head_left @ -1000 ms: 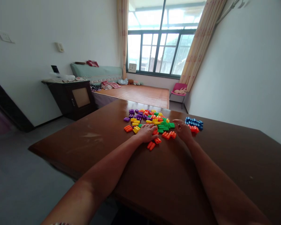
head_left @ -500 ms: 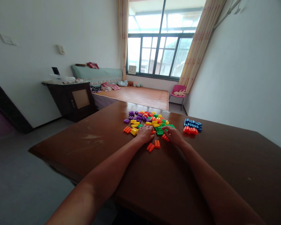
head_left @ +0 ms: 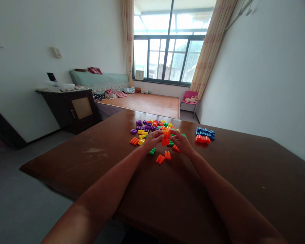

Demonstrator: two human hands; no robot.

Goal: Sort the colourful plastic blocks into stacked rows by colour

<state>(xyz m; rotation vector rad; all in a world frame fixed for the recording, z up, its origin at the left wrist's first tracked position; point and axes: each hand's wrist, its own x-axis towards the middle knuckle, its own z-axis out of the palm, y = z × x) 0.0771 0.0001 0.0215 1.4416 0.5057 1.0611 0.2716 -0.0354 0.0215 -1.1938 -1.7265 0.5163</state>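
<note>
My left hand [head_left: 152, 140] pinches orange plastic pieces [head_left: 165, 138] above the pile. Close by on the right, my right hand [head_left: 181, 141] has its fingers around the other side of the same orange pieces. Purple pieces [head_left: 147, 128], yellow pieces [head_left: 142, 136] and green pieces lie spread behind and beside the hands. In front of them, orange pieces [head_left: 160, 159] rest on the brown table [head_left: 173, 189]. Off to the right, a row of joined blue pieces [head_left: 205, 133] sits behind a row of orange-red pieces [head_left: 202, 139].
Beyond the table stands a bed [head_left: 152, 103] below a window. A pink chair [head_left: 189, 98] is at the back right. At the left is a dark cabinet [head_left: 82, 106] with things on top.
My left hand has lifted off the table and now holds orange pieces. My right hand has come over to them. A green piece shows beside my left wrist. The view has shifted slightly.
</note>
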